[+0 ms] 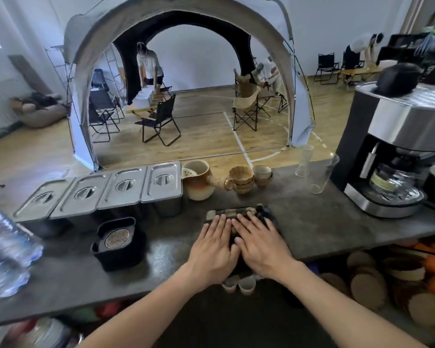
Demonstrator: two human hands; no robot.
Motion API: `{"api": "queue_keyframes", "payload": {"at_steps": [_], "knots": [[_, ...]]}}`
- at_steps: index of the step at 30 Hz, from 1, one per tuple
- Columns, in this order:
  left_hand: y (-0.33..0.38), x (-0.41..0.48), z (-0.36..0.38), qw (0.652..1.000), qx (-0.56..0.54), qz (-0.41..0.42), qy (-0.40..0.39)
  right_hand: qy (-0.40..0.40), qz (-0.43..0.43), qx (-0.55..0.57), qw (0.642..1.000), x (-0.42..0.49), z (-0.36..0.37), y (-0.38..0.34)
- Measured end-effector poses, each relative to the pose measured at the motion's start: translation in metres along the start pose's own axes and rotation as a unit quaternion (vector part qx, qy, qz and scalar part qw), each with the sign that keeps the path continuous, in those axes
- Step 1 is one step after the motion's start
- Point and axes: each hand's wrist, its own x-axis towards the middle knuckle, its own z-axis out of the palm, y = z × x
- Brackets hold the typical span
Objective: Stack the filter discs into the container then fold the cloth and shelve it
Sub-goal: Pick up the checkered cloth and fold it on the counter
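Left hand [212, 243] and right hand [258, 241]: both flat, palms down, fingers extended and nearly together, side by side and pressing on the dark cloth [239, 214]. Neither hand grips anything. The cloth lies folded on the grey table [324, 222], its far edge showing a plaid band.

Black container [118, 243]: stands on the table, left of the hands, apart from the cloth. A round perforated filter disc [116, 237] lies inside it; whether more discs lie underneath cannot be determined.

Four lidded steel pans [103, 189] stand in a row behind the container.
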Motion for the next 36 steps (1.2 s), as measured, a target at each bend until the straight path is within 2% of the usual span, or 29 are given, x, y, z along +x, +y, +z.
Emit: {"api": "queue_keyframes", "payload": {"at_steps": [6,11,15,18,21,27,31,34,36], "knots": [[-0.080,-0.061,-0.008,0.999,0.029,-0.044,0.010,0.000,-0.070,0.013,0.997,0.023,0.014,-0.087],[-0.088,-0.079,-0.010,0.999,0.024,-0.026,0.022,-0.020,-0.110,0.050,0.992,0.020,0.013,-0.082],[-0.095,-0.090,-0.023,0.997,-0.046,0.055,0.039,-0.028,-0.178,0.061,0.982,0.005,0.000,-0.040],[-0.104,-0.102,-0.024,0.990,0.032,0.122,0.059,-0.036,-0.199,0.026,0.979,-0.008,0.004,-0.021],[-0.105,-0.103,-0.022,0.984,0.077,0.142,0.072,-0.011,-0.191,0.017,0.981,-0.013,0.010,-0.028],[-0.103,-0.110,-0.034,0.989,-0.027,0.135,0.059,-0.014,-0.169,0.091,0.981,-0.022,-0.007,-0.036],[-0.100,-0.127,-0.041,0.982,-0.103,0.141,0.068,0.018,-0.186,0.090,0.978,-0.040,-0.012,-0.038],[-0.099,-0.139,-0.046,0.979,-0.167,0.106,0.045,0.018,-0.210,0.107,0.972,-0.056,-0.012,-0.037],[-0.094,-0.140,-0.058,0.970,-0.232,0.068,0.014,0.028,-0.207,0.163,0.964,-0.057,-0.018,-0.039]]}}
